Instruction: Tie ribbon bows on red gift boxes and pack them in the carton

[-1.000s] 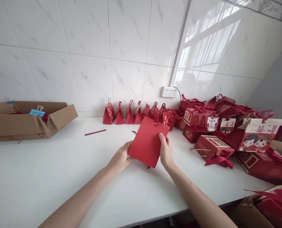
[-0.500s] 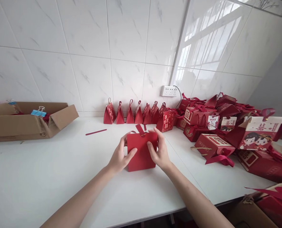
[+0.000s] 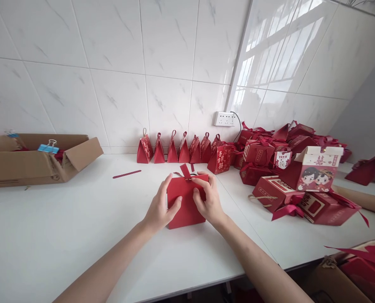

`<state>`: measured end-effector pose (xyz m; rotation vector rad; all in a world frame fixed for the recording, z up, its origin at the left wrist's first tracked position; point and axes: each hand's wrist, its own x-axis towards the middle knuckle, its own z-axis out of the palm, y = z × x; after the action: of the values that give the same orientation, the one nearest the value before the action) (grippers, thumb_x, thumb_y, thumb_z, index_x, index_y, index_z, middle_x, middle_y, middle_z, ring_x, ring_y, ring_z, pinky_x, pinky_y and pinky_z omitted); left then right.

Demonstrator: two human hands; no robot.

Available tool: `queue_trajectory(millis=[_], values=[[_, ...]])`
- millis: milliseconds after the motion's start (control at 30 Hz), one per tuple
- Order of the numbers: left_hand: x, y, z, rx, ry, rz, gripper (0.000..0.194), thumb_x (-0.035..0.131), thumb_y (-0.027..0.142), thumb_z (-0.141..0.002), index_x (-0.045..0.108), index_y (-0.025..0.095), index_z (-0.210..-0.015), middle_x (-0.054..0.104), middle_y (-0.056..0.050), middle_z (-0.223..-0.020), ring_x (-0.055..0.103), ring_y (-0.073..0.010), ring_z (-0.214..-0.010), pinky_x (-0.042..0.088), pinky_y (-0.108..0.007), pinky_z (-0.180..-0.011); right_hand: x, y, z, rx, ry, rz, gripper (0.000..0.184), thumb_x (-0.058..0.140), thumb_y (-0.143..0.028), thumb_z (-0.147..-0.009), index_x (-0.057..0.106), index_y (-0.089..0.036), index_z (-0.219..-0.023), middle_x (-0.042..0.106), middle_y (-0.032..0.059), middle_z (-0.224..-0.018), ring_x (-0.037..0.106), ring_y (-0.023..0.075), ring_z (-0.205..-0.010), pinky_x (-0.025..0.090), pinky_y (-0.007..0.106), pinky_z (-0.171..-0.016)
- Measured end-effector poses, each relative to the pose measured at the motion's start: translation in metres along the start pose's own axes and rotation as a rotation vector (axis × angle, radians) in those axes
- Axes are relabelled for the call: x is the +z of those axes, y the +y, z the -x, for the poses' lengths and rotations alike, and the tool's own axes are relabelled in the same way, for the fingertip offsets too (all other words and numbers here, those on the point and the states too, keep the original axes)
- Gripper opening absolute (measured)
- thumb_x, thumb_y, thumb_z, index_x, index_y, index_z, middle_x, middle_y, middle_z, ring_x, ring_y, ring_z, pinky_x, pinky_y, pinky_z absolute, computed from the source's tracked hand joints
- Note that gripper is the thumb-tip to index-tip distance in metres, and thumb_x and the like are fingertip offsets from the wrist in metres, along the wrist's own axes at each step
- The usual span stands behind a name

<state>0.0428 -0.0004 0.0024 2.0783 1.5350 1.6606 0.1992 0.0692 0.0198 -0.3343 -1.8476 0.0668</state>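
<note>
A plain red paper box (image 3: 185, 206) with a short ribbon tab at its top lies on the white table (image 3: 48, 235), held between both hands. My left hand (image 3: 159, 208) grips its left edge, thumb on the front face. My right hand (image 3: 208, 200) holds the right side with its fingers curled over the top edge near the ribbon. A row of several finished red triangular boxes (image 3: 171, 148) stands against the tiled wall just behind.
A pile of red gift boxes (image 3: 282, 168) covers the right of the table, with a cartoon-printed box (image 3: 314, 173) among them. Another person's forearm (image 3: 361, 198) reaches in at the right edge. An open cardboard carton (image 3: 32, 160) lies at left; a red strip (image 3: 127, 174) lies loose.
The flat red sheet held up a second ago has come down onto the table as a folded box. My right fingers moved onto its top edge. The cartoon box at right shifted left.
</note>
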Motion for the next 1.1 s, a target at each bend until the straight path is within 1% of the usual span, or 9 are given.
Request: queue_trajectory(millis=[100, 300, 367, 433, 533, 600, 767, 933, 1100], values=[[-0.002, 0.005, -0.002, 0.052, -0.019, -0.05, 0.06, 0.044, 0.031, -0.091, 0.016, 0.026, -0.143, 0.05, -0.012, -0.126, 0.053, -0.0228, -0.115, 0.047, -0.039, -0.095, -0.001, -0.001, -0.001, 0.004, -0.008, -0.002, 0.039, 0.04, -0.006, -0.085, 0.045, -0.027, -0.119, 0.047, 0.0088, -0.108, 0.047, 0.0235, -0.111, 0.047, 0.047, -0.089], [-0.001, 0.004, -0.004, 0.139, -0.007, -0.13, 0.062, 0.044, 0.025, -0.09, 0.014, 0.026, -0.144, 0.053, -0.01, -0.119, 0.054, -0.0225, -0.111, 0.045, -0.041, -0.097, -0.001, -0.007, -0.003, 0.023, -0.036, 0.051, 0.061, 0.04, -0.007, -0.083, 0.031, -0.032, -0.138, 0.046, 0.0086, -0.107, 0.048, 0.0235, -0.103, 0.049, 0.046, -0.085], [-0.001, 0.004, -0.003, 0.209, 0.009, -0.154, 0.061, 0.044, 0.022, -0.089, 0.017, 0.028, -0.143, 0.053, -0.009, -0.117, 0.056, -0.0216, -0.106, 0.047, -0.04, -0.095, -0.001, -0.01, -0.003, 0.022, -0.012, 0.095, 0.062, 0.044, -0.01, -0.083, 0.03, -0.033, -0.139, 0.041, 0.0099, -0.111, 0.046, 0.0255, -0.108, 0.049, 0.047, -0.085], [0.0, 0.005, -0.003, 0.258, 0.022, -0.185, 0.061, 0.045, 0.021, -0.089, 0.019, 0.03, -0.142, 0.054, -0.008, -0.112, 0.058, -0.0203, -0.098, 0.05, -0.038, -0.087, -0.001, -0.014, -0.005, -0.016, 0.033, 0.158, 0.063, 0.048, -0.011, -0.082, 0.031, -0.035, -0.138, 0.032, 0.0114, -0.124, 0.041, 0.0289, -0.118, 0.048, 0.048, -0.087], [0.001, 0.008, -0.003, 0.305, 0.036, -0.223, 0.062, 0.045, 0.02, -0.088, 0.018, 0.032, -0.142, 0.054, -0.007, -0.107, 0.059, -0.0192, -0.09, 0.053, -0.035, -0.076, -0.002, -0.021, -0.007, -0.136, 0.082, 0.255, 0.064, 0.052, -0.01, -0.08, 0.036, -0.042, -0.133, 0.015, 0.0077, -0.139, 0.033, 0.0339, -0.128, 0.043, 0.05, -0.092], [0.001, 0.009, -0.003, 0.335, 0.043, -0.214, 0.064, 0.046, 0.018, -0.087, 0.017, 0.032, -0.143, 0.053, -0.008, -0.107, 0.059, -0.0192, -0.09, 0.054, -0.034, -0.075, -0.003, -0.024, -0.009, -0.157, 0.065, 0.292, 0.06, 0.054, -0.013, -0.08, 0.039, -0.042, -0.13, 0.013, 0.0058, -0.142, 0.031, 0.0363, -0.129, 0.038, 0.054, -0.096], [0.001, 0.008, -0.003, 0.298, 0.038, -0.208, 0.065, 0.047, 0.017, -0.087, 0.016, 0.031, -0.143, 0.053, -0.009, -0.109, 0.059, -0.019, -0.093, 0.053, -0.032, -0.076, -0.007, -0.022, -0.01, -0.028, -0.02, 0.315, 0.051, 0.049, -0.024, -0.084, 0.04, -0.031, -0.133, 0.021, 0.0115, -0.141, 0.034, 0.0363, -0.126, 0.032, 0.056, -0.098], [0.0, 0.009, -0.005, 0.294, 0.019, -0.195, 0.062, 0.046, 0.019, -0.088, 0.018, 0.029, -0.142, 0.052, -0.009, -0.11, 0.058, -0.02, -0.097, 0.054, -0.033, -0.078, -0.005, -0.022, -0.008, -0.106, -0.006, 0.338, 0.042, 0.051, -0.025, -0.085, 0.047, -0.034, -0.126, 0.022, 0.0095, -0.142, 0.035, 0.0351, -0.128, 0.027, 0.056, -0.102], [-0.001, 0.009, -0.006, 0.31, 0.036, -0.212, 0.062, 0.046, 0.019, -0.088, 0.018, 0.028, -0.143, 0.053, -0.009, -0.106, 0.059, -0.0178, -0.09, 0.055, -0.032, -0.073, -0.005, -0.027, -0.009, -0.033, -0.046, 0.371, 0.035, 0.047, -0.032, -0.087, 0.052, -0.024, -0.121, 0.027, 0.0142, -0.139, 0.034, 0.0359, -0.129, 0.022, 0.057, -0.105]])
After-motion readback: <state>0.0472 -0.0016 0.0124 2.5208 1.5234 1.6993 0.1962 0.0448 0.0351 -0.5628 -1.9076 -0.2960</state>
